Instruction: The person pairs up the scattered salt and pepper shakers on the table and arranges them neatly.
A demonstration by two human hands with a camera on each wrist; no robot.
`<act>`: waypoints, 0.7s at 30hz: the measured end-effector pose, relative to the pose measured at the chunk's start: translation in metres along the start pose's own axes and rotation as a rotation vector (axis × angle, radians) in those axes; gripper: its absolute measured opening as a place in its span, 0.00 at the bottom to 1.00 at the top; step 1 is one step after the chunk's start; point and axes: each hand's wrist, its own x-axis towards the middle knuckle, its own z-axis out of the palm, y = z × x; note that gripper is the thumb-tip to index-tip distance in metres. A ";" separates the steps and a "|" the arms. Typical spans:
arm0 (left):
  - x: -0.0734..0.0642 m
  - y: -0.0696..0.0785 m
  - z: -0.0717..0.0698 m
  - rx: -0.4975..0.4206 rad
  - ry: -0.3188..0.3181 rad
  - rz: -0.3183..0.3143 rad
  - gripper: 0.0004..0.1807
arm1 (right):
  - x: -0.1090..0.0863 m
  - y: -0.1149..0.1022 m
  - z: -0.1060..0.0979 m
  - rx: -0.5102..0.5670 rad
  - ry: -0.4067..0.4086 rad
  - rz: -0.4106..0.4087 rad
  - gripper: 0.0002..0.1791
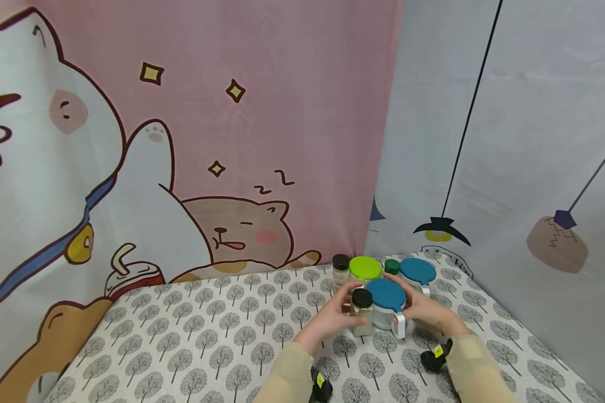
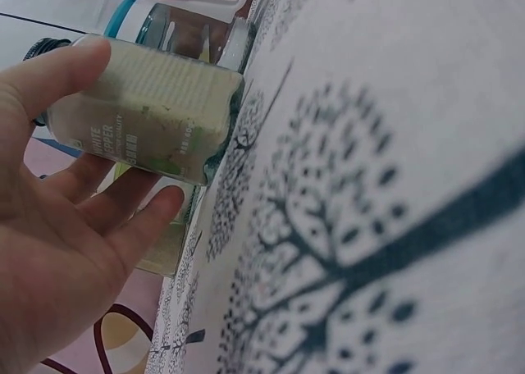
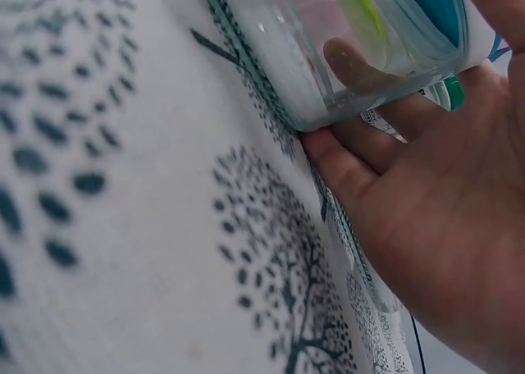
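My left hand (image 1: 329, 318) grips a small black-capped white pepper jar (image 1: 362, 324) between thumb and fingers. In the left wrist view the pepper jar (image 2: 164, 103) shows its printed label and pale powder, with its base at the tablecloth. Right beside it stands a clear jar with a blue lid (image 1: 386, 294) and a white handle facing me. My right hand (image 1: 428, 309) holds that jar from its right side. Through the glass of the blue-lidded jar (image 3: 283, 62) in the right wrist view, a finger appears curled behind it.
Close behind are another black-capped jar (image 1: 340, 264), a lime-green-lidded container (image 1: 365, 268), a dark green cap (image 1: 391, 267) and a second blue-lidded jar (image 1: 418, 271). The tree-print tablecloth (image 1: 201, 358) reaches back to a pink cartoon curtain (image 1: 307, 112) and a pale one on the right.
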 end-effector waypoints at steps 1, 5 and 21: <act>0.000 0.000 0.000 0.011 -0.001 -0.001 0.42 | 0.000 0.000 0.000 0.003 -0.002 -0.002 0.60; 0.000 -0.001 0.001 0.041 0.000 -0.002 0.41 | 0.000 0.000 0.000 0.012 -0.003 -0.011 0.59; -0.001 -0.002 0.001 0.086 0.015 0.041 0.39 | 0.003 0.005 -0.003 -0.027 0.020 -0.041 0.56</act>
